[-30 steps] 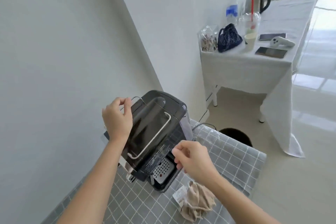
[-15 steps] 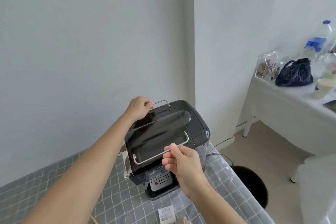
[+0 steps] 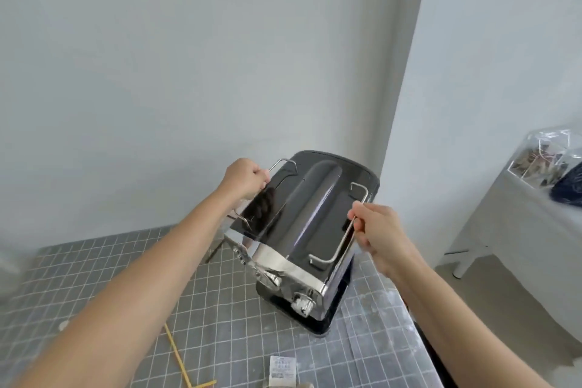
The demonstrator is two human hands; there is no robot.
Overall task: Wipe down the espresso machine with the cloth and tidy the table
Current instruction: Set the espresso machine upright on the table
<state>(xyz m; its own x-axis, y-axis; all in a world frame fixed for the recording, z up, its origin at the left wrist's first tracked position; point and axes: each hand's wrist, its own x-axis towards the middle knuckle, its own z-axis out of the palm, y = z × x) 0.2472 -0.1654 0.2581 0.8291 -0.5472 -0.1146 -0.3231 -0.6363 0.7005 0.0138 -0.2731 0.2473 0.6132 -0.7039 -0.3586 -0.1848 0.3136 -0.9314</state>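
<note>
Head view has the espresso machine standing on the grey gridded counter, just past the middle of the frame, with me gripping it from both sides. My left hand is curled shut around the wire rail at the machine's 10 o'clock edge; the fingers of my right hand are pinched closed on the matching rail at its 3 o'clock side. The machine's long axis runs from about 7 o'clock, where the chrome front with its knobs faces me, up to 1 o'clock, where the dark back sits near the wall corner. It looks tipped a little, though whether its base is flat on the counter I cannot tell.

What matters next, I judge, is the cloth: only a pale scrap at the bottom edge, at 6 o'clock from the machine, may be it. That lies nearer my right hand, so that hand should let go and fetch it while the left steadies the body
</note>
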